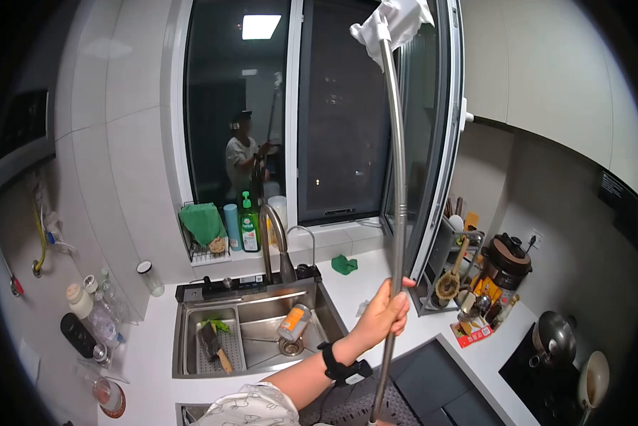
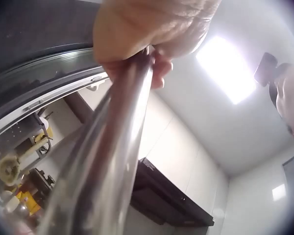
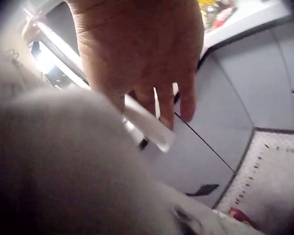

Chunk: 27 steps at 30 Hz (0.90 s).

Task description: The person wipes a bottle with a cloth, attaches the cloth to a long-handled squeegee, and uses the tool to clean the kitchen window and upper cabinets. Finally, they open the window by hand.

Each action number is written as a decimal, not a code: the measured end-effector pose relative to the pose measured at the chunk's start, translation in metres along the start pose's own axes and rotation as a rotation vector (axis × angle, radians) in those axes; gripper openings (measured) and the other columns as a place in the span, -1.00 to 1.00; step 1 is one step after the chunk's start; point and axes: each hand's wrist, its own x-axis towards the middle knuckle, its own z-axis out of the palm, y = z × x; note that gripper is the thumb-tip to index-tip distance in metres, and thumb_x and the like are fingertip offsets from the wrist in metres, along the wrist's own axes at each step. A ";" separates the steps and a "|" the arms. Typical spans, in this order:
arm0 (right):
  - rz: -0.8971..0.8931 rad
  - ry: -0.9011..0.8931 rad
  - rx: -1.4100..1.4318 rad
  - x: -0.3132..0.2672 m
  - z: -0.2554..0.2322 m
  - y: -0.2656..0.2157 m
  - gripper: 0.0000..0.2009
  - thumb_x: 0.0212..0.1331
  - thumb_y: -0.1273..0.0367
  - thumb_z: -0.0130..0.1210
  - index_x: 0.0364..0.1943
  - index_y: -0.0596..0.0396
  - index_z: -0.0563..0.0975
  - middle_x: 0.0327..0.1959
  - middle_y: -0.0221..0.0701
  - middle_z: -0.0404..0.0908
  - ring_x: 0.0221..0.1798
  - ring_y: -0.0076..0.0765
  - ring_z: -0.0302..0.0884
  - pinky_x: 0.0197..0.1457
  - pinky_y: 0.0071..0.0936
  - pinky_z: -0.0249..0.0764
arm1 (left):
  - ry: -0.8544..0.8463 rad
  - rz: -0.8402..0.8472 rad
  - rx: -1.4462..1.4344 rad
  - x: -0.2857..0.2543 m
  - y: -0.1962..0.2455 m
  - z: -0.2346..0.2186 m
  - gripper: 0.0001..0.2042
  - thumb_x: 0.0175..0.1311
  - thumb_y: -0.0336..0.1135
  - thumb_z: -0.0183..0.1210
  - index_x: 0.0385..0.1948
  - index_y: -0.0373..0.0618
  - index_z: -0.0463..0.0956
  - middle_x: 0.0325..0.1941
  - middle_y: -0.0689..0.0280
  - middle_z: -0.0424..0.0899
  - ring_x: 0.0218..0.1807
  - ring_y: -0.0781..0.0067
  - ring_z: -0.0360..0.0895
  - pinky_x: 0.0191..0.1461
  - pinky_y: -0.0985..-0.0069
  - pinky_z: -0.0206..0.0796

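A long metal pole (image 1: 397, 184) rises in front of the window, with a white cloth (image 1: 397, 30) on its top end. My left hand (image 1: 384, 312) grips the pole around its middle; in the left wrist view the fingers of this hand (image 2: 154, 29) curl round the shiny tube (image 2: 108, 147). Lower down, my right hand (image 3: 142, 54) holds the pole's white bottom end (image 3: 149, 125), which sticks out past the fingers. The head view shows only a sliver of that hand at its bottom edge. The cloth hangs high beside the opened window sash (image 1: 433, 142).
The sink (image 1: 262, 366) below holds a can (image 1: 294, 323) and a knife (image 1: 214, 344). Bottles (image 1: 248, 224) and a green cloth (image 1: 202, 224) line the sill. Right of the pole stand a utensil rack (image 1: 440, 266), a cooker (image 1: 507, 263) and pans (image 1: 555, 339).
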 end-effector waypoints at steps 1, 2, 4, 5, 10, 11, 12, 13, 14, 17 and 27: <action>-0.094 0.033 0.002 0.023 -0.018 0.008 -0.54 0.17 0.18 -0.04 0.05 0.23 0.34 -0.07 -0.05 0.48 -0.03 0.08 0.42 -0.05 -0.21 0.35 | 0.021 0.001 -0.020 0.003 0.004 -0.009 -0.72 0.37 -0.18 -0.20 0.00 -0.09 0.16 -0.59 0.44 0.18 -0.71 0.74 0.12 -0.61 0.75 0.15; -0.193 0.065 0.008 0.045 -0.038 0.013 -0.52 0.17 0.18 -0.04 0.08 0.23 0.31 -0.06 -0.08 0.49 -0.03 0.01 0.43 -0.02 -0.26 0.35 | 0.039 0.007 -0.020 0.004 0.009 -0.020 -0.74 0.37 -0.18 -0.21 -0.03 -0.10 0.17 -0.63 0.46 0.15 -0.74 0.75 0.08 -0.66 0.76 0.09; -0.120 0.162 0.073 0.075 -0.127 -0.031 -0.47 0.12 0.23 0.03 0.14 0.21 0.25 0.01 -0.09 0.40 0.02 -0.11 0.36 0.08 -0.33 0.28 | 0.061 -0.015 -0.064 0.002 0.023 -0.043 -0.76 0.38 -0.16 -0.23 -0.12 -0.11 0.20 -0.70 0.48 0.10 -0.79 0.75 0.02 -0.74 0.77 0.00; -0.128 0.239 -0.014 0.100 -0.170 -0.041 -0.42 0.05 0.25 0.13 0.16 0.16 0.24 0.13 -0.06 0.31 0.17 -0.05 0.27 0.21 -0.32 0.20 | 0.056 -0.003 -0.101 0.000 0.028 -0.054 -0.75 0.37 -0.12 -0.22 -0.21 -0.11 0.23 -0.74 0.50 0.08 -0.79 0.76 0.03 -0.75 0.78 -0.01; -0.438 1.118 0.043 0.190 -0.367 -0.076 -0.51 0.16 0.35 -0.02 0.18 0.20 0.21 0.21 -0.11 0.21 0.28 -0.11 0.13 0.31 -0.34 0.04 | -0.276 -0.102 -0.597 -0.024 0.030 -0.117 -0.59 0.28 0.11 -0.21 -0.52 -0.07 0.23 -0.81 0.59 0.11 -0.83 0.82 0.05 -0.77 0.80 0.00; -0.401 1.211 0.055 0.218 -0.406 -0.073 -0.49 0.20 0.26 -0.07 0.18 0.24 0.18 0.21 -0.05 0.19 0.29 -0.08 0.10 0.32 -0.32 0.01 | -0.296 -0.091 -0.670 -0.029 0.027 -0.126 -0.58 0.26 0.13 -0.18 -0.56 -0.06 0.23 -0.83 0.58 0.14 -0.83 0.82 0.10 -0.76 0.80 0.04; -0.329 1.335 0.039 0.248 -0.443 -0.066 -0.47 0.21 0.21 -0.09 0.19 0.26 0.17 0.21 -0.04 0.19 0.30 -0.07 0.08 0.33 -0.31 -0.02 | -0.364 -0.060 -0.695 -0.033 0.021 -0.137 -0.55 0.22 0.17 -0.16 -0.60 -0.06 0.22 -0.84 0.57 0.16 -0.81 0.81 0.14 -0.73 0.80 0.10; -0.246 1.453 0.028 0.277 -0.477 -0.059 -0.44 0.22 0.16 -0.12 0.19 0.27 0.16 0.21 -0.02 0.18 0.31 -0.06 0.06 0.34 -0.30 -0.05 | -0.321 -0.075 -0.677 -0.041 0.017 -0.147 -0.49 0.16 0.23 -0.11 -0.70 -0.04 0.21 -0.85 0.58 0.17 -0.79 0.78 0.20 -0.70 0.77 0.16; -0.231 1.502 0.111 0.306 -0.505 -0.050 -0.43 0.24 0.13 -0.15 0.20 0.25 0.15 0.23 -0.01 0.14 0.31 -0.05 0.05 0.35 -0.31 -0.06 | -0.284 -0.032 -0.646 -0.047 0.015 -0.150 -0.47 0.14 0.26 -0.11 -0.70 -0.07 0.26 -0.85 0.58 0.16 -0.80 0.77 0.18 -0.67 0.77 0.20; -0.329 1.404 0.394 0.358 -0.539 -0.043 -0.40 0.23 0.07 -0.15 0.21 0.25 0.14 0.24 -0.02 0.14 0.31 -0.02 0.04 0.33 -0.32 -0.03 | -0.143 0.103 -0.440 -0.067 0.008 -0.150 -0.43 0.18 0.25 -0.20 -0.61 -0.17 0.35 -0.85 0.59 0.14 -0.80 0.81 0.11 -0.73 0.81 0.02; -0.343 1.491 0.276 0.417 -0.487 -0.066 -0.45 0.15 0.26 -0.03 0.25 -0.07 0.13 0.05 -0.04 0.27 0.09 0.10 0.25 0.14 -0.19 0.18 | 0.386 0.264 -0.123 -0.085 -0.037 -0.123 -0.41 0.24 0.24 -0.33 -0.56 -0.21 0.33 -0.86 0.58 0.01 -0.84 0.82 -0.04 -0.78 0.79 -0.16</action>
